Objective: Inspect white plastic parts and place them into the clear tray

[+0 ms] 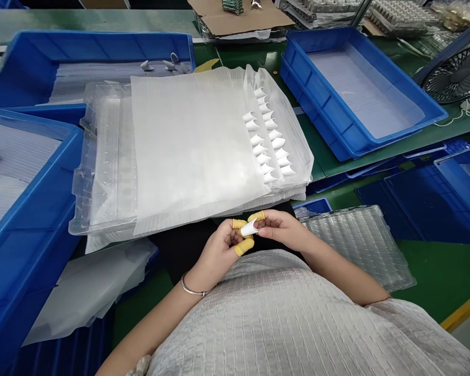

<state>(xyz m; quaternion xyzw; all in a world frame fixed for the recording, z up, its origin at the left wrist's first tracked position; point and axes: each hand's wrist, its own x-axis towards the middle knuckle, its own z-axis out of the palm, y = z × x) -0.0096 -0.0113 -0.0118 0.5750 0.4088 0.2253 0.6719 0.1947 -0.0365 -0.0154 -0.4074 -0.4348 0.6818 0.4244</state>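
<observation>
Close to my body, both hands hold one small white curved tube-like piece (pixel 249 227) with a slanted, hollow end. My left hand (pixel 229 240) pinches it from the left, with yellow finger cots on its fingertips. From the right, my right hand (pixel 276 227) grips the piece's other end, a yellow cot on one finger. Just beyond lies a clear plastic tray (pixel 80 193) covered by a white translucent sheet (pixel 191 146). At the tray's right side, several similar white pieces (pixel 262 156) stand in two rows on thin sheeting.
Blue bins stand around: one at the left (pixel 31 209), one at the back left (pixel 113 44) with a few loose pieces, one at the right (pixel 337 125). A black fan (pixel 458 73) is far right. Clear ridged trays (pixel 360 245) lie low beside my right arm.
</observation>
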